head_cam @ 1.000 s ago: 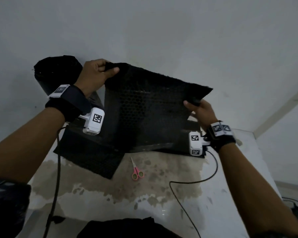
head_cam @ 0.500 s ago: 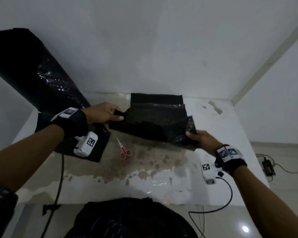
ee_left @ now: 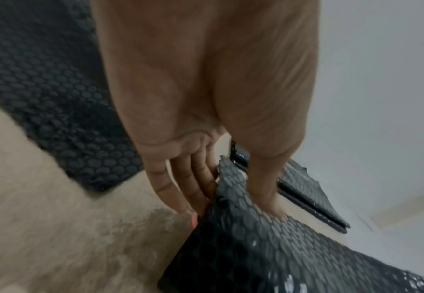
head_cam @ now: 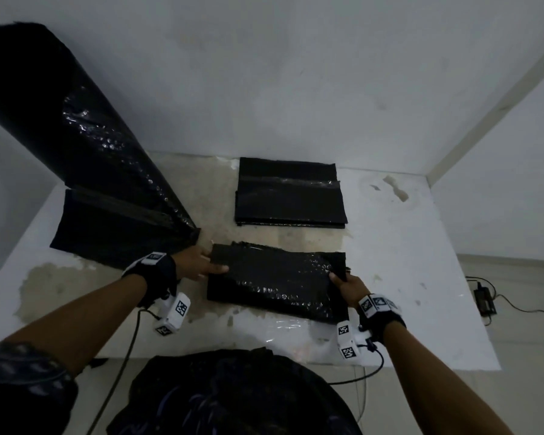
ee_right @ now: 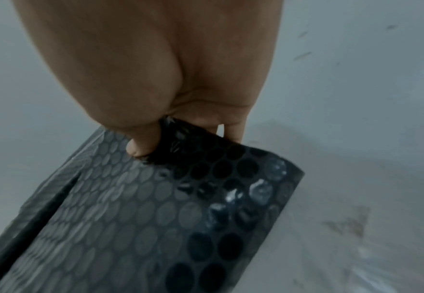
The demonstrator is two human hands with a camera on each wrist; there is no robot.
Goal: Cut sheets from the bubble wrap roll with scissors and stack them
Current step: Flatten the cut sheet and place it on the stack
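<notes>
Here, sheet [head_cam: 277, 285] between both grips

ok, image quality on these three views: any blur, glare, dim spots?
Head view: dim overall, specular glints on the bubble wrap roll and held sheet. Left wrist: motion-blurred, left hand soft. Right wrist: blurred edges, glare on bubbles near right hand.

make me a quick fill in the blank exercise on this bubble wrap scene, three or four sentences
1. The folded black bubble wrap sheet is held by ____ hands.
2. The flat stack of black sheets lies ____ from the person than the held sheet.
3. The big black bubble wrap roll stands on the person's ____ side.
4. The right hand ____ the sheet's corner with its thumb on top.

Missing words: two; farther; left; pinches
</notes>
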